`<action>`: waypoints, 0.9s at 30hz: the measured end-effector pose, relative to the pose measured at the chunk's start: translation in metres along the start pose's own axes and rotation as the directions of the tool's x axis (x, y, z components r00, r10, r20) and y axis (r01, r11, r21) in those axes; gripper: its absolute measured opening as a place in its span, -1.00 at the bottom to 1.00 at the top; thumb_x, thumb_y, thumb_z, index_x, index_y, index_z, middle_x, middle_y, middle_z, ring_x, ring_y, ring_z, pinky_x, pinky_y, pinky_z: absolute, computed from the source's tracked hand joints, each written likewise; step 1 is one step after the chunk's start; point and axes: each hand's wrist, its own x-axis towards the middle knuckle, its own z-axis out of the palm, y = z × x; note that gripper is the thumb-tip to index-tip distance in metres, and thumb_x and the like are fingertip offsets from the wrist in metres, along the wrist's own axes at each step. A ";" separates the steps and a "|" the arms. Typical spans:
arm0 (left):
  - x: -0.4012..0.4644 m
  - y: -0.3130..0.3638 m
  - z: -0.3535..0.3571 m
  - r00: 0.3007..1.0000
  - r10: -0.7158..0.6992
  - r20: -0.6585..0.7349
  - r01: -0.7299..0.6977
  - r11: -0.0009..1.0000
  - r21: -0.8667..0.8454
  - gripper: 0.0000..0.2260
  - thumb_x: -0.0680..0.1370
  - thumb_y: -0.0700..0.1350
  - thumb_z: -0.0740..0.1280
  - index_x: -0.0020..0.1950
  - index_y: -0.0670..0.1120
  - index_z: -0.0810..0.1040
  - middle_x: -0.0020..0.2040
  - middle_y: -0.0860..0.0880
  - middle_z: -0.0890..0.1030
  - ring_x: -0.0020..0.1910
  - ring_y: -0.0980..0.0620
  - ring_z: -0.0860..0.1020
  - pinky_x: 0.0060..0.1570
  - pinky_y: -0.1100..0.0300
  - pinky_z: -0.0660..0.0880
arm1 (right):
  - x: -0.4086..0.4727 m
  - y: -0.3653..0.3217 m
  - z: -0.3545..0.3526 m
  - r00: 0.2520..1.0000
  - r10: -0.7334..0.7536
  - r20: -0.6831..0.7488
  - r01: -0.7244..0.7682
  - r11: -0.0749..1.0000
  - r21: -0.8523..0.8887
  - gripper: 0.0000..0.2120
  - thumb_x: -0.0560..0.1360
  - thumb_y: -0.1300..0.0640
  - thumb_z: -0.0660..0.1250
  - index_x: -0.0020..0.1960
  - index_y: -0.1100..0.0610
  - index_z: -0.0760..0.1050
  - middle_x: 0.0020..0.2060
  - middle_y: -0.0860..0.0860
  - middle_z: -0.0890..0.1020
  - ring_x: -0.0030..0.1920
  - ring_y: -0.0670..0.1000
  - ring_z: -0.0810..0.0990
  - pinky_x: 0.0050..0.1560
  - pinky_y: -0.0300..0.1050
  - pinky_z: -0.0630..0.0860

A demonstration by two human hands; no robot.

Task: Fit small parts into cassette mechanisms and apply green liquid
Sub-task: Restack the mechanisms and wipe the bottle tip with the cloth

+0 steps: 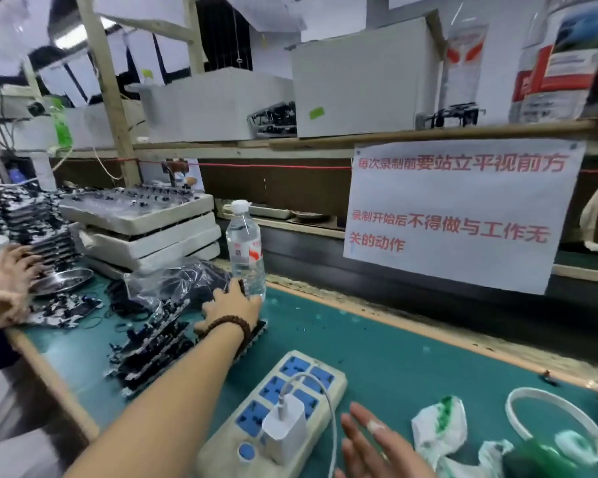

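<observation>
A row of black cassette mechanisms [152,350] stands on edge on the green mat [394,367], left of centre. My left hand [232,307], with a bead bracelet on its wrist, reaches forward and lies over the far end of that row, next to a water bottle [246,251]. Blur hides whether its fingers grip a mechanism. My right hand [377,443] hovers at the bottom edge, fingers spread, holding nothing. To its right are a white cloth stained green [439,429] and a blurred green container [532,458].
A power strip [273,419] with a white charger [285,431] lies between my arms. Behind the row are a plastic bag of black parts [176,281], stacked foam trays [142,229] and a metal dish [63,281]. Another person's hands [11,267] work at the left. A paper sign [456,215] hangs from the shelf.
</observation>
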 end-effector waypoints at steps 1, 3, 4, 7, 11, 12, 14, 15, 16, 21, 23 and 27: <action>0.002 -0.001 -0.002 1.000 0.010 0.001 -0.010 1.000 -0.016 -0.54 0.55 0.09 0.12 0.44 0.05 0.17 0.43 -0.16 0.23 0.37 -0.24 0.22 0.29 -0.20 0.19 | 0.005 0.020 -0.012 0.998 0.044 0.049 -0.038 0.991 -0.126 -0.72 0.61 0.23 0.09 -0.15 0.21 0.53 -0.16 0.12 0.55 -0.24 0.09 0.42 -0.23 0.02 0.33; 0.010 -0.003 -0.006 0.999 0.049 0.015 -0.048 0.998 -0.027 -0.54 0.55 0.07 0.12 0.45 0.05 0.19 0.44 -0.20 0.25 0.38 -0.26 0.23 0.34 -0.18 0.17 | 0.008 0.006 -0.013 0.952 0.119 0.281 -0.075 0.984 -0.161 -0.74 0.60 0.23 0.10 -0.15 0.22 0.53 -0.17 0.10 0.55 -0.25 0.08 0.41 -0.24 -0.01 0.33; 0.013 -0.005 -0.008 0.997 0.068 0.024 -0.067 0.997 -0.029 -0.54 0.56 0.08 0.11 0.46 0.07 0.19 0.45 -0.19 0.25 0.39 -0.26 0.23 0.36 -0.18 0.16 | 0.008 0.008 -0.015 0.949 0.127 0.287 -0.078 0.981 -0.178 -0.74 0.59 0.23 0.11 -0.15 0.22 0.53 -0.17 0.10 0.56 -0.25 0.08 0.41 -0.25 -0.01 0.33; 0.015 -0.011 -0.016 0.993 0.113 0.025 -0.111 0.991 -0.071 -0.57 0.58 0.06 0.10 0.45 0.07 0.26 0.45 -0.17 0.29 0.40 -0.20 0.26 0.39 -0.09 0.17 | 0.009 0.001 -0.012 0.958 0.141 0.251 -0.097 0.979 -0.177 -0.74 0.59 0.23 0.11 -0.16 0.23 0.53 -0.17 0.12 0.55 -0.24 0.09 0.41 -0.23 0.01 0.33; 0.013 -0.009 -0.042 0.990 0.138 0.036 -0.124 0.957 -0.261 -0.66 0.62 -0.06 0.09 0.35 -0.13 0.41 0.36 -0.16 0.42 0.32 -0.14 0.38 0.30 0.10 0.29 | 0.002 0.006 -0.009 0.948 0.151 0.279 -0.092 0.973 -0.213 -0.73 0.59 0.24 0.13 -0.18 0.25 0.54 -0.19 0.13 0.56 -0.23 0.10 0.43 -0.20 0.01 0.33; 0.011 -0.008 -0.050 0.988 0.143 0.060 -0.120 0.950 -0.288 -0.67 0.63 -0.09 0.07 0.32 -0.18 0.42 0.34 -0.19 0.43 0.30 -0.15 0.39 0.25 0.12 0.29 | 0.002 0.006 -0.009 0.951 0.143 0.275 -0.090 0.976 -0.199 -0.73 0.59 0.24 0.13 -0.18 0.25 0.54 -0.19 0.14 0.56 -0.23 0.10 0.44 -0.21 0.00 0.33; 0.008 -0.002 -0.066 0.989 0.122 0.083 -0.088 0.940 -0.329 -0.67 0.64 -0.14 0.03 0.32 -0.22 0.41 0.35 -0.24 0.40 0.29 -0.18 0.39 0.23 0.11 0.31 | -0.001 0.007 -0.007 0.950 0.147 0.276 -0.094 0.976 -0.196 -0.73 0.59 0.24 0.13 -0.19 0.25 0.54 -0.19 0.15 0.55 -0.22 0.10 0.44 -0.22 0.01 0.33; 0.005 -0.001 -0.074 0.992 0.100 0.083 -0.066 0.939 -0.337 -0.67 0.64 -0.12 0.05 0.32 -0.21 0.42 0.36 -0.25 0.39 0.29 -0.20 0.38 0.24 0.09 0.30 | 0.000 0.007 -0.008 0.951 0.147 0.273 -0.092 0.975 -0.205 -0.73 0.59 0.24 0.14 -0.19 0.26 0.54 -0.18 0.16 0.55 -0.21 0.10 0.44 -0.22 0.01 0.33; 0.004 0.000 -0.082 0.993 0.076 0.090 -0.039 0.933 -0.358 -0.66 0.64 -0.09 0.07 0.33 -0.20 0.42 0.38 -0.25 0.36 0.31 -0.21 0.36 0.27 0.05 0.28 | 0.001 0.008 -0.008 0.953 0.149 0.265 -0.097 0.975 -0.201 -0.74 0.59 0.24 0.14 -0.19 0.26 0.54 -0.18 0.16 0.55 -0.21 0.10 0.44 -0.22 0.01 0.33; -0.025 0.012 -0.127 0.977 0.080 0.196 0.046 0.825 -0.564 -0.68 0.65 -0.03 0.02 0.30 -0.04 0.45 0.44 -0.25 0.26 0.38 -0.28 0.27 0.33 -0.20 0.25 | 0.002 0.011 -0.006 0.954 0.115 0.278 -0.063 0.979 -0.192 -0.76 0.58 0.25 0.14 -0.15 0.27 0.53 -0.16 0.15 0.54 -0.18 0.10 0.47 -0.06 0.05 0.36; -0.050 0.026 -0.143 0.966 0.080 0.248 0.107 0.745 -0.659 -0.70 0.62 0.05 0.08 0.27 0.03 0.47 0.37 -0.19 0.35 0.21 -0.30 0.39 0.07 -0.24 0.42 | 0.001 0.009 -0.003 0.961 0.084 0.264 -0.033 0.981 -0.191 -0.77 0.58 0.24 0.14 -0.14 0.25 0.54 -0.15 0.13 0.54 -0.18 0.08 0.46 -0.12 0.04 0.35; -0.105 0.052 -0.146 0.811 0.294 0.505 0.259 0.595 -0.761 -0.76 0.55 0.11 0.15 0.07 0.19 0.59 0.15 -0.14 0.54 -0.01 -0.20 0.48 -0.32 -0.03 0.51 | -0.006 0.001 0.009 0.964 -0.026 0.264 0.048 0.996 -0.077 -0.82 0.57 0.13 0.20 -0.01 0.14 0.56 -0.04 0.08 0.57 -0.12 0.04 0.51 -0.23 -0.04 0.41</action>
